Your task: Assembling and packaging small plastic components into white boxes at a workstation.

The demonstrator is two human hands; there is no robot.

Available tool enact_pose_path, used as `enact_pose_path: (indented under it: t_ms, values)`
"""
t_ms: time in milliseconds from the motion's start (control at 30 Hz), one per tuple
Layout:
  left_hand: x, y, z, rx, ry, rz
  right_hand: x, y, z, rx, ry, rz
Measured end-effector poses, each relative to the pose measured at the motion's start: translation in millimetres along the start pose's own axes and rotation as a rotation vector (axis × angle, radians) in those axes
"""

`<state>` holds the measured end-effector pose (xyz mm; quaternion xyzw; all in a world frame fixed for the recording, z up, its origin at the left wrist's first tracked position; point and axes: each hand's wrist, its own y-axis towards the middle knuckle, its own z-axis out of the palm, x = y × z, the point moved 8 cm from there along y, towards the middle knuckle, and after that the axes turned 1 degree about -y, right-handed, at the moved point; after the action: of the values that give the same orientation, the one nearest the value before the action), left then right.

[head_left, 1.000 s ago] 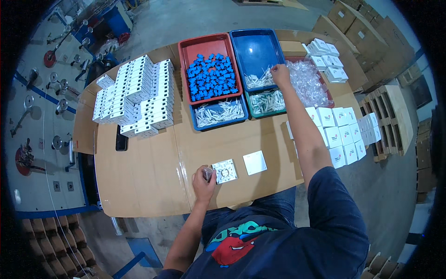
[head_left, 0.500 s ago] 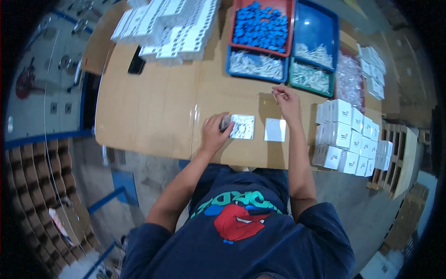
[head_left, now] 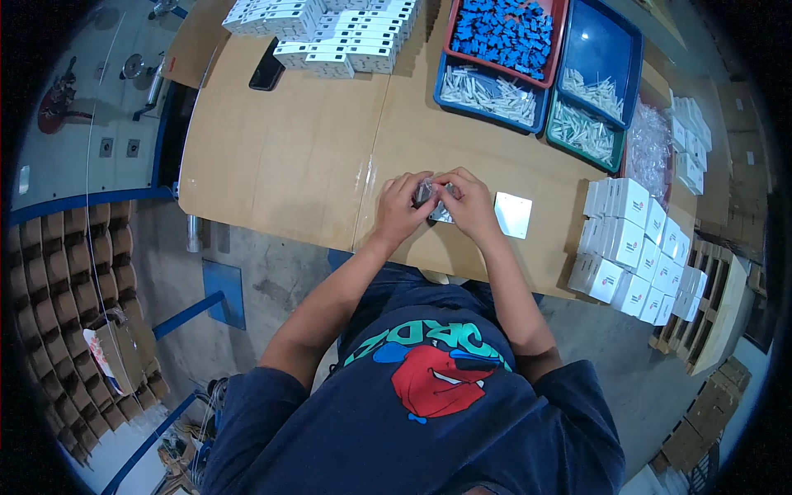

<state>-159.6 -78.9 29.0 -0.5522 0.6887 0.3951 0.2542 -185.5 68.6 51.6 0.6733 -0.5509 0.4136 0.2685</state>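
My left hand (head_left: 401, 208) is closed on a small clear plastic bag (head_left: 424, 192) with something dark in it. My right hand (head_left: 467, 204) meets it at the bag, thumb and fingers pinched together; whatever sits between those fingertips is too small to make out. Beneath the hands lies a square silvery plate (head_left: 443, 215), mostly covered by them. Just right of my right hand a plain pale square plate (head_left: 513, 215) rests flat on the cardboard-topped table (head_left: 289, 165).
Beyond my hands stand a red tray (head_left: 450, 41) of blue plastic pieces and blue (head_left: 439, 97) and green (head_left: 613, 167) trays of pale slim pieces. White boxes (head_left: 624, 235) are stacked at right, more white boxed pieces (head_left: 346, 51) at far left, near a black phone (head_left: 266, 66).
My right hand has come back from near the trays, down and left to the bag at my left hand. Both hands now cover most of the silvery plate. The head view has shifted.
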Motion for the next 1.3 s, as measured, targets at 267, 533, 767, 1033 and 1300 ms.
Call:
enact_pose_path:
  t_ms: [267, 533, 767, 1033, 1300]
  values:
    - [0, 0, -1, -0.054, -0.007, 0.037, -15, 1, 5, 0.000, 0.222, -0.012]
    - [0, -1, -3, -0.051, -0.019, -0.045, -60, 46, -34, -0.138, 0.211, 0.055]
    - [-2, 1, -3, -0.073, -0.002, -0.024, -46, 127, -88, -0.278, -0.245, -0.096]
    - [-7, 1, -2, -0.059, -0.013, -0.017, -23, 178, -63, -0.028, -0.504, -0.232]
    - [-6, 2, -2, -0.040, 0.002, -0.033, -14, 196, -64, -0.005, -0.743, -0.333]
